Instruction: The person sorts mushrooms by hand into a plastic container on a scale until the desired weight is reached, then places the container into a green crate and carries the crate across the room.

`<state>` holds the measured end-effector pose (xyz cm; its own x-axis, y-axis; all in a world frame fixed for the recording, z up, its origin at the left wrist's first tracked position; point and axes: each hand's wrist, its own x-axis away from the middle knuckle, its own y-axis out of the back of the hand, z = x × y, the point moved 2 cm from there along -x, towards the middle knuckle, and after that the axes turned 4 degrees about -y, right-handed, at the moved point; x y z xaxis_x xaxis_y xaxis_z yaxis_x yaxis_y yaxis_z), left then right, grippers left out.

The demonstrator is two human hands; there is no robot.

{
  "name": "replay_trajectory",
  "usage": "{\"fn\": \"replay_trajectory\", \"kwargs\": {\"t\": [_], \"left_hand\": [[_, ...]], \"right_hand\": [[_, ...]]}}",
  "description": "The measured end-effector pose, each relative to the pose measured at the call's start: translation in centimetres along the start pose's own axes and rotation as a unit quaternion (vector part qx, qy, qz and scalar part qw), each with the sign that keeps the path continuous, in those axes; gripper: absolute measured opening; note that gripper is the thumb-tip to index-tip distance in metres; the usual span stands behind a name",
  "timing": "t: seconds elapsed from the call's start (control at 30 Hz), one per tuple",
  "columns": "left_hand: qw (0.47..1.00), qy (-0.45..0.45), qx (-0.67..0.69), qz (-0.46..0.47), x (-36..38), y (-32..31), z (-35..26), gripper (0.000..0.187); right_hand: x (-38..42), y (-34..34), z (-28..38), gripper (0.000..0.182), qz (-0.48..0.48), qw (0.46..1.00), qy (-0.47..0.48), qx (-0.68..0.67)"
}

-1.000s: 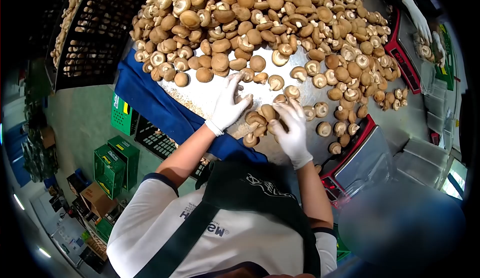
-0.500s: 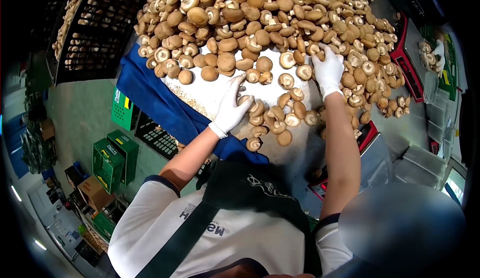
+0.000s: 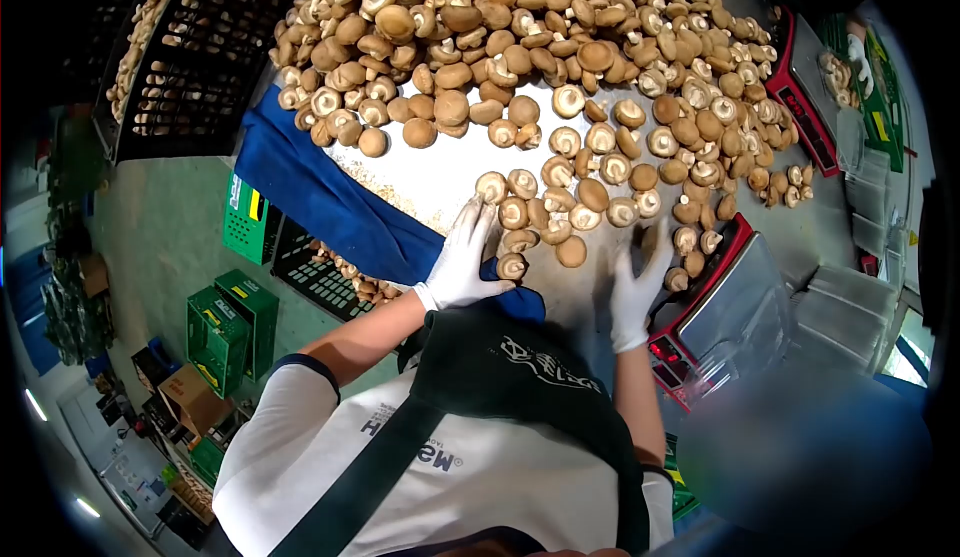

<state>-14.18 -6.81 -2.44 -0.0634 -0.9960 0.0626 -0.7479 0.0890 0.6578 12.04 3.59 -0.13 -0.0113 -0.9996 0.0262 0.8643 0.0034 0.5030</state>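
My left hand (image 3: 464, 260), in a white glove, lies at the table's near edge. Its fingers are stretched out and its thumb apart, beside a loose group of brown mushrooms (image 3: 571, 251). One mushroom (image 3: 511, 266) sits between thumb and fingers without being gripped. My right hand (image 3: 637, 292), also gloved, is at the right of this group, beside the near scale. Its thumb and fingers stand apart; a dark brownish patch between them is too blurred to identify. Beyond both hands spreads a large heap of mushrooms (image 3: 480, 42), some cap up and others stem up.
A red-framed scale (image 3: 720, 302) is at the near right, another (image 3: 805, 107) farther back. Clear plastic trays (image 3: 850, 302) are stacked at right. A blue cloth (image 3: 330, 192) covers the left edge. A black crate (image 3: 205, 57) holds mushrooms. Another person's gloved hand (image 3: 859, 62) is at far right.
Both hands have drawn back toward my body, the right one much farther, from the heap to beside the near scale. More mushrooms now lie in the loose group at the middle.
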Motion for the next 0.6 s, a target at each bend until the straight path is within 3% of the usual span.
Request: {"fn": "replay_trajectory", "kwargs": {"t": [0.1,0.2,0.37,0.5,0.6], "left_hand": [[1.0,0.029,-0.008,-0.006,-0.1,-0.8,-0.4,0.124],[0.998,0.05,0.021,-0.03,-0.8,-0.8,-1.1,0.127],[0.997,0.039,0.061,-0.028,-0.6,-1.9,-1.0,0.134],[0.999,0.027,-0.022,-0.019,-0.7,-2.7,-0.4,0.136],[0.991,0.062,-0.002,-0.118,-3.2,-1.5,-1.4,0.133]], "right_hand": [[6.0,0.0,-2.5,0.086,0.015,0.998,-0.04,0.049],[9.1,-0.5,-3.5,0.093,0.032,0.988,-0.009,0.152],[8.3,-2.6,-3.9,0.104,0.091,0.976,0.064,0.189],[6.2,-4.5,-2.4,0.108,0.092,0.968,0.066,0.223],[3.3,-5.2,-1.7,0.11,0.031,0.978,0.045,0.202]]}}
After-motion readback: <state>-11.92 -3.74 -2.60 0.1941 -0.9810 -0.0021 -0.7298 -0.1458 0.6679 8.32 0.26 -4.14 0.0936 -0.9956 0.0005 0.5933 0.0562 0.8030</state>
